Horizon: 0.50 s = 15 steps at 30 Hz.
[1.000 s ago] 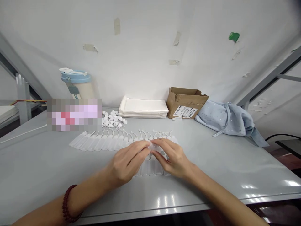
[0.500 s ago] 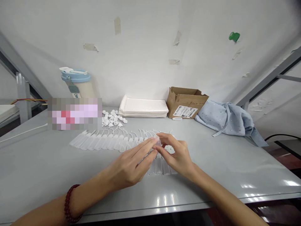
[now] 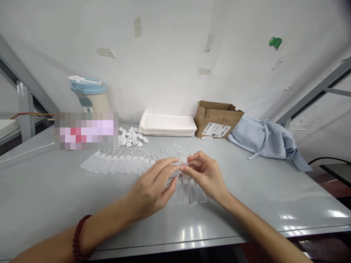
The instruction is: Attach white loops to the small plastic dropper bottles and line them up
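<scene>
My left hand [image 3: 152,188] and my right hand [image 3: 207,175] meet over the middle of the grey table [image 3: 246,190]. Together they pinch one small translucent plastic bottle [image 3: 183,162], lifted a little off the table, with a thin white strap curling up from its top. Under and just in front of my hands lie a few more of these bottles [image 3: 192,193] side by side. A long row of the same bottles [image 3: 117,164] stretches to the left. A heap of small white caps [image 3: 131,138] sits behind that row.
A stack of white trays [image 3: 167,126] and an open cardboard box [image 3: 218,117] stand at the back by the wall. A pale blue cloth [image 3: 267,140] lies at the right. A blue-lidded cup [image 3: 89,94] stands back left, above a blurred patch.
My hands have lifted one bottle from the row and drawn it up between the fingertips; its strap now stands up. The bottles beneath my hands show more.
</scene>
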Motion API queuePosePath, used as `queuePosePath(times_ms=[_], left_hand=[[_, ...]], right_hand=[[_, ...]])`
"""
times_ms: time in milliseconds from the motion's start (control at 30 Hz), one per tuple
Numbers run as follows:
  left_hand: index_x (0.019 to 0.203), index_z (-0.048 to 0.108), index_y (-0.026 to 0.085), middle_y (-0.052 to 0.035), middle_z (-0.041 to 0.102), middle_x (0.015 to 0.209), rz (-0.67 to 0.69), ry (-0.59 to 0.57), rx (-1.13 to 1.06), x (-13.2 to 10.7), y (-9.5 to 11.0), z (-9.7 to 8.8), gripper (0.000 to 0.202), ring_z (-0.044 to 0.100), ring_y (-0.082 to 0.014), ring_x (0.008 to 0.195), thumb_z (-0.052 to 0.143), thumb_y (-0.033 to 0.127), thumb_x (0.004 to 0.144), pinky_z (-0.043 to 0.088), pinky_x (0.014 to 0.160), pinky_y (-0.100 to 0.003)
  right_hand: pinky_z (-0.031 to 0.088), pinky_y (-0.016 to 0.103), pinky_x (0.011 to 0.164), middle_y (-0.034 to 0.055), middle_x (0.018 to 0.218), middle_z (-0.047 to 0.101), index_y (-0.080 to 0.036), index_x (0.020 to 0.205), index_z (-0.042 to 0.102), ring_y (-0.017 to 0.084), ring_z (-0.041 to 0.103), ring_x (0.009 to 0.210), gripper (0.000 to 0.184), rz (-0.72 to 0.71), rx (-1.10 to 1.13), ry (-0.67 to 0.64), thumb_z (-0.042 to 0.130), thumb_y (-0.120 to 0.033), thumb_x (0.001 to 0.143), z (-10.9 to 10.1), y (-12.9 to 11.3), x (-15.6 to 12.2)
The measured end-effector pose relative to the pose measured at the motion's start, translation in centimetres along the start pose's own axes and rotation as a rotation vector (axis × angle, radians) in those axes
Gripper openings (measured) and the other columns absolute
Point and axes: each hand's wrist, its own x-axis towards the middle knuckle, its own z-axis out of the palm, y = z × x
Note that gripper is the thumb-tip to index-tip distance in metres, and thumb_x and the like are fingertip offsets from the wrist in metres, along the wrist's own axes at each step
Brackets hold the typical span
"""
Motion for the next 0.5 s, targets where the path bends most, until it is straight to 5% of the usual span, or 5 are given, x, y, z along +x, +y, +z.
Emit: queuePosePath(times_ms=[200,500], left_hand=[[0.121,0.045,0.006,-0.0180,0.055,0.118,-0.015,-0.097,0.048,1.3,0.5,0.5,0.040,0.051,-0.0249,0.113,0.059,0.016,0.085,0.049,0.096,-0.038],[0.105,0.052,0.008,-0.0155,0.059,0.106,0.023,-0.129,0.087,4.3,0.9,1.3,0.025,0.054,-0.0264,0.103,0.060,0.018,0.084,0.051,0.084,-0.040]], right_hand=[[0.052,0.028,0.060,-0.0027,0.062,0.067,-0.021,0.076,0.049,0.017,0.067,0.063,0.034,0.131,0.183,-0.011,0.079,-0.033,0.064,-0.3,-0.5,0.1],[0.046,0.024,0.052,-0.0026,0.059,0.067,-0.020,0.073,0.047,0.017,0.067,0.061,0.033,0.147,0.154,-0.036,0.077,-0.033,0.066,-2.1,-1.0,0.9]])
